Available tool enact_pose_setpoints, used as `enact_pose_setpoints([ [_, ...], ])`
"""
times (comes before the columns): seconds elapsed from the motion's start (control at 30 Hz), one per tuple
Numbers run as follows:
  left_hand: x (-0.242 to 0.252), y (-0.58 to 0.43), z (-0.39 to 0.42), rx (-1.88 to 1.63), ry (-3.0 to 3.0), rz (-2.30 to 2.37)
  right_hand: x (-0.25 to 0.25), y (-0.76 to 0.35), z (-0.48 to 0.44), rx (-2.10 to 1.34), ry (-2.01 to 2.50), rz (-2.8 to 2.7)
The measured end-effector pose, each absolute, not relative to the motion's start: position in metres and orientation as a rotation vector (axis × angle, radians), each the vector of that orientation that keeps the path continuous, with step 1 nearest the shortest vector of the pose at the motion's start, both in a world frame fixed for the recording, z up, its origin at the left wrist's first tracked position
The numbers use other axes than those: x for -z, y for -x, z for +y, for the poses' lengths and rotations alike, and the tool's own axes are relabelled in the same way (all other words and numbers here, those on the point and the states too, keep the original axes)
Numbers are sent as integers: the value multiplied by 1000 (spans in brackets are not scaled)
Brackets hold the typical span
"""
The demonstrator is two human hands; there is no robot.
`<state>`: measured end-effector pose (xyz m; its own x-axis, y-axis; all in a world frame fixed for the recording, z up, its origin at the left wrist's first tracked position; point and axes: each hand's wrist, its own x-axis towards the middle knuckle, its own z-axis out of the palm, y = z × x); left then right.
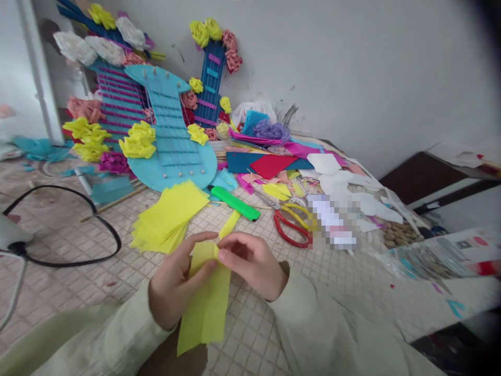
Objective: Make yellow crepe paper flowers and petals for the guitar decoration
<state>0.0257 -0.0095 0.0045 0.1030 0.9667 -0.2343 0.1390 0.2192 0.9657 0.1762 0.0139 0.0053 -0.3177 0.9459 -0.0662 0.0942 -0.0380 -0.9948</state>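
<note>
A yellow paper strip (205, 308) with a lengthwise crease hangs between my hands. My left hand (178, 282) pinches its upper left part, thumb on the front face. My right hand (252, 261) pinches the top right corner between thumb and fingertips. A narrow yellow piece (229, 223) sticks out just beyond my fingertips; whether it joins the strip I cannot tell. Behind my left hand lies a fanned stack of yellow sheets (168, 216). A green cutter (235, 203) rests to the right of the stack, and red-handled scissors (289, 232) lie farther right.
Light blue (172, 138) and dark blue (211, 78) guitar-shaped crafts with paper flowers lean at the back. Purple yarn (271, 130), colored scraps and white paper (340, 188) cover the table's rear. A black cable (117, 235) loops at left. Stones (399, 234) lie at right.
</note>
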Motion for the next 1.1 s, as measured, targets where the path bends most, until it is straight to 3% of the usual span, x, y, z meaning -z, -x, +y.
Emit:
enact_pose_setpoints([
  [1.1,-11,-29,-14,-735,-1130,1339,1,-174,13,-1537,1130,-1352],
])
